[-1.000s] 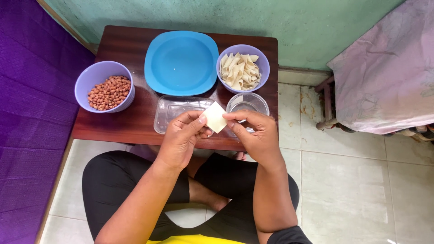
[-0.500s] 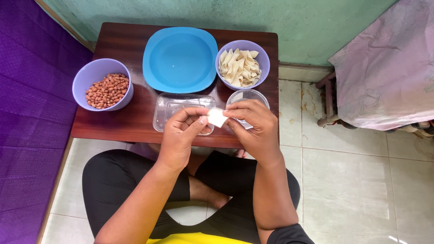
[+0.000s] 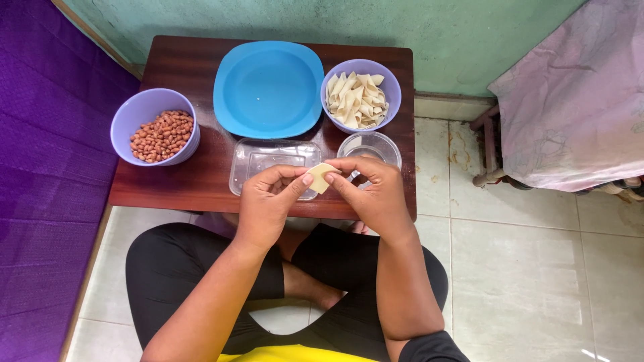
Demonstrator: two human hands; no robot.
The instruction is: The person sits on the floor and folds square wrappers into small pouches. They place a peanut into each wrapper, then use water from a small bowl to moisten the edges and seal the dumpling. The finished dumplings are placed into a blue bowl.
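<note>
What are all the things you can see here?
table: one, dark brown, against the green wall
plate: one, blue, back middle of the table
bowl of peanuts: one, lilac, table's left
bowl of dough pieces: one, lilac, table's right
clear tray: one, see-through, front middle
small glass bowl: one, clear, right of the tray
dough piece: one, pale cream, pinched between both hands
cloth: one, pinkish, far right
left hand: one, on the dough
right hand: one, on the dough
</note>
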